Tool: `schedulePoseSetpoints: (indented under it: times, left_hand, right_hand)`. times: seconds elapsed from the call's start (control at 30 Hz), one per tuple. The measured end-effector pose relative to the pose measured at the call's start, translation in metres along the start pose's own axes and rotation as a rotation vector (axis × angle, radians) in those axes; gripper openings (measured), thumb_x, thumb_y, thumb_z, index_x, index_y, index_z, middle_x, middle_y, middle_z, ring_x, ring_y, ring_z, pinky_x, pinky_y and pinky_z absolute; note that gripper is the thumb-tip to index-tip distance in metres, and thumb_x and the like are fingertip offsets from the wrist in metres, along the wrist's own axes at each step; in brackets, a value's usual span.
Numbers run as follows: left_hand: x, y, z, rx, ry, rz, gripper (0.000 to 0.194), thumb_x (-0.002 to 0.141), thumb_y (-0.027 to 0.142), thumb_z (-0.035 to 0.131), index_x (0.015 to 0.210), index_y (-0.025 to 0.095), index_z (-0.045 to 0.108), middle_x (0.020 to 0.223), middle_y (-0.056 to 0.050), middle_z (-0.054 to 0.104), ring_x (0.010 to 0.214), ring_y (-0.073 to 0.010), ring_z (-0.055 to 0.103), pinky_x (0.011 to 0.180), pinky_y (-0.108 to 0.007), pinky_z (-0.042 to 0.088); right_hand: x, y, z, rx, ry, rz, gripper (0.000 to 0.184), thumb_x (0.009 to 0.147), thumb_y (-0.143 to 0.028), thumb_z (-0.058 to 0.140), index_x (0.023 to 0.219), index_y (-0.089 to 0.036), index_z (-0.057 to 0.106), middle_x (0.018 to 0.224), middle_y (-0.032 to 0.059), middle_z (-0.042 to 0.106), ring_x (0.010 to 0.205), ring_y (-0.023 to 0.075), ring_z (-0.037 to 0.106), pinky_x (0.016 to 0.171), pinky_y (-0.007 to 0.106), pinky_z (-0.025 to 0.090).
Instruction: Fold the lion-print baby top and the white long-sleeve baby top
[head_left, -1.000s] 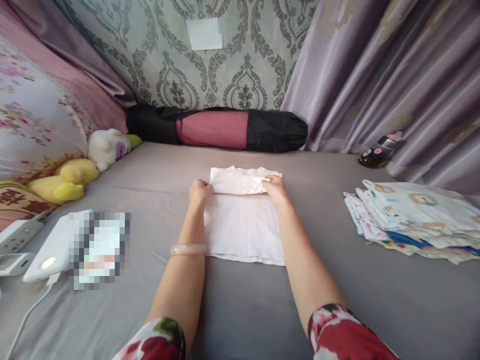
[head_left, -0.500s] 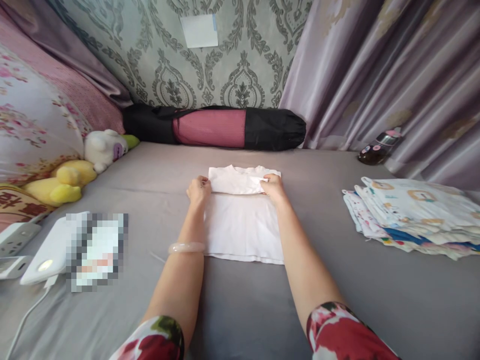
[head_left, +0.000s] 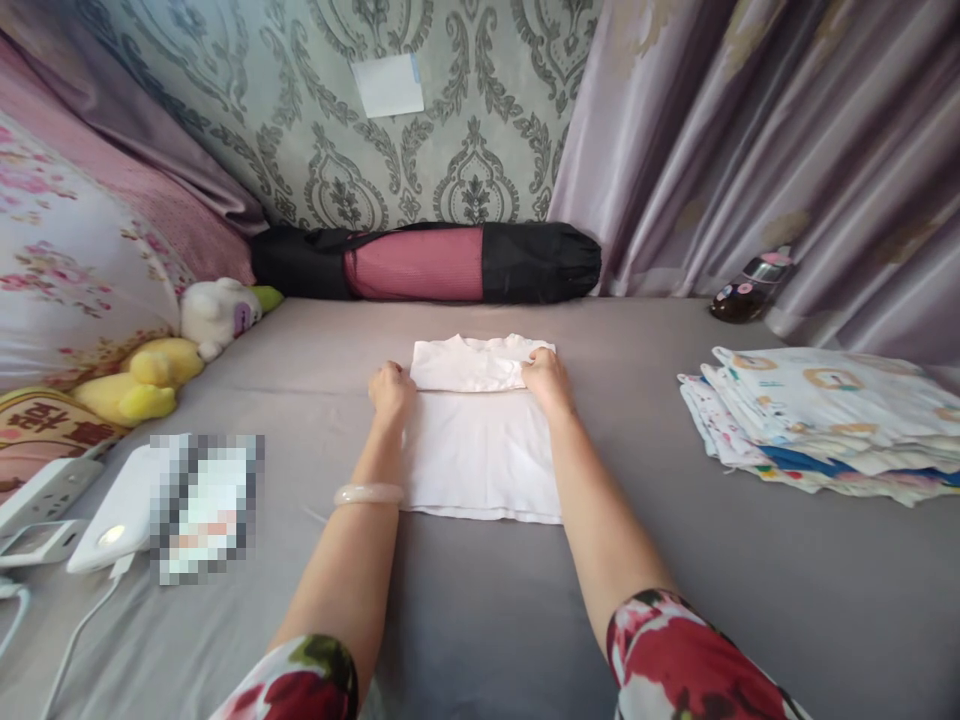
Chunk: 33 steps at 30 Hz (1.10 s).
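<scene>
A small white shirt (head_left: 484,455) lies on the grey bed sheet in front of me, its upper part folded over into a band across the top. At the left end of that band, my left hand (head_left: 392,386) is closed on the cloth's edge, its fingertips partly hidden. My right hand (head_left: 546,380) pinches the right end of the band between thumb and fingers. Light creases run through the band near my right hand, while the lower part of the shirt lies flat between my forearms.
A stack of folded printed clothes (head_left: 832,420) lies to the right, with a dark bottle (head_left: 750,285) behind it. Along the wall rests a long black and pink bag (head_left: 420,262). Plush toys (head_left: 142,378), a white power bank (head_left: 131,510) and a power strip (head_left: 49,495) sit left.
The view has shifted slightly. My left hand's fingers look more curled at the shirt's edge; my right hand keeps its pinch, and the fold looks much the same.
</scene>
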<state>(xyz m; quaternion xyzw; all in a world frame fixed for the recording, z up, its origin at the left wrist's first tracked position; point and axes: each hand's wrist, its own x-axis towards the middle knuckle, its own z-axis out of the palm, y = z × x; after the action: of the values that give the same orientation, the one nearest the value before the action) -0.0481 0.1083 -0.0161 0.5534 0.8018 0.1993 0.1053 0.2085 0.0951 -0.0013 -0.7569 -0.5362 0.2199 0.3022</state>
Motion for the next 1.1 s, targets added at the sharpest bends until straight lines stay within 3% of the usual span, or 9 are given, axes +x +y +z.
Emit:
schedulePoseSetpoints:
  times: [0.07, 0.13, 0.2, 0.3, 0.4, 0.53, 0.63, 0.93, 1.1]
  left_hand:
    - [0.002, 0.005, -0.004, -0.008, 0.027, -0.041, 0.033, 0.088, 0.023, 0.044, 0.114, 0.01, 0.06, 0.119, -0.025, 0.062, 0.117, -0.0343, 0.056, 0.092, -0.042, 0.044]
    - [0.0, 0.015, -0.006, -0.001, 0.098, 0.009, 0.036, 0.089, 0.025, 0.044, 0.118, 0.009, 0.059, 0.124, -0.025, 0.058, 0.121, -0.036, 0.052, 0.094, -0.044, 0.042]
    - [-0.006, 0.03, -0.004, 0.016, 0.137, 0.19, 0.038, 0.091, 0.027, 0.042, 0.122, 0.013, 0.057, 0.128, -0.022, 0.057, 0.124, -0.0351, 0.049, 0.098, -0.045, 0.04]
    - [-0.017, 0.051, 0.008, 0.034, 0.076, 0.514, 0.038, 0.094, 0.028, 0.038, 0.127, 0.018, 0.055, 0.134, -0.015, 0.057, 0.128, -0.0314, 0.046, 0.104, -0.044, 0.036]
    - [-0.023, 0.059, 0.025, 0.059, -0.002, 0.641, 0.039, 0.095, 0.023, 0.035, 0.13, 0.02, 0.052, 0.14, -0.012, 0.054, 0.136, -0.0278, 0.04, 0.111, -0.044, 0.029]
    - [-0.02, 0.052, 0.039, 0.131, -0.102, 0.644, 0.042, 0.098, 0.024, 0.03, 0.133, 0.017, 0.05, 0.147, -0.012, 0.049, 0.14, -0.0259, 0.036, 0.116, -0.044, 0.023]
    - [-0.016, 0.046, 0.041, 0.185, -0.115, 0.633, 0.047, 0.1, 0.03, 0.026, 0.14, 0.013, 0.045, 0.152, -0.015, 0.042, 0.143, -0.0259, 0.033, 0.117, -0.041, 0.022]
    - [0.002, 0.036, 0.033, 0.219, -0.149, 0.607, 0.059, 0.099, 0.045, 0.026, 0.146, 0.011, 0.038, 0.155, -0.018, 0.035, 0.146, -0.0267, 0.027, 0.119, -0.042, 0.017]
    - [0.02, 0.031, 0.028, 0.295, -0.217, 0.478, 0.066, 0.099, 0.048, 0.021, 0.15, 0.007, 0.031, 0.159, -0.017, 0.028, 0.148, -0.0279, 0.021, 0.119, -0.042, 0.018]
  right_hand:
    - [-0.004, -0.006, -0.003, -0.011, 0.04, -0.023, 0.031, 0.09, -0.017, 0.049, 0.116, -0.014, 0.065, 0.121, 0.0192, 0.063, 0.119, 0.0319, 0.055, 0.102, 0.044, 0.039]
    - [-0.008, -0.015, -0.002, -0.054, 0.049, -0.089, 0.033, 0.093, -0.015, 0.043, 0.118, -0.015, 0.064, 0.124, 0.0186, 0.061, 0.122, 0.0306, 0.053, 0.105, 0.042, 0.037]
    - [-0.013, -0.025, 0.005, -0.105, -0.001, -0.207, 0.036, 0.095, -0.016, 0.038, 0.122, -0.017, 0.062, 0.129, 0.0167, 0.058, 0.125, 0.0287, 0.05, 0.107, 0.041, 0.034]
    - [-0.023, -0.036, 0.022, -0.155, -0.117, -0.446, 0.04, 0.097, -0.019, 0.034, 0.13, -0.02, 0.056, 0.141, 0.0122, 0.052, 0.135, 0.0251, 0.04, 0.114, 0.042, 0.026]
    - [-0.032, -0.038, 0.039, -0.217, -0.204, -0.558, 0.046, 0.098, -0.018, 0.028, 0.14, -0.017, 0.049, 0.153, 0.0116, 0.04, 0.145, 0.0236, 0.025, 0.118, 0.048, 0.013]
    - [-0.037, -0.033, 0.052, -0.296, -0.237, -0.539, 0.05, 0.098, -0.021, 0.026, 0.145, -0.016, 0.043, 0.156, 0.011, 0.035, 0.147, 0.0228, 0.023, 0.119, 0.047, 0.009]
    - [-0.037, -0.029, 0.056, -0.326, -0.213, -0.536, 0.051, 0.098, -0.024, 0.026, 0.147, -0.017, 0.042, 0.157, 0.0096, 0.034, 0.147, 0.0229, 0.023, 0.119, 0.047, 0.009]
    - [-0.033, -0.022, 0.059, -0.332, -0.126, -0.456, 0.055, 0.099, -0.033, 0.029, 0.148, -0.011, 0.04, 0.157, 0.0121, 0.032, 0.146, 0.0266, 0.023, 0.119, 0.044, 0.01]
    - [-0.03, -0.019, 0.052, -0.367, -0.059, -0.348, 0.056, 0.099, -0.032, 0.029, 0.148, -0.007, 0.037, 0.157, 0.0132, 0.032, 0.146, 0.0261, 0.022, 0.119, 0.047, 0.007]
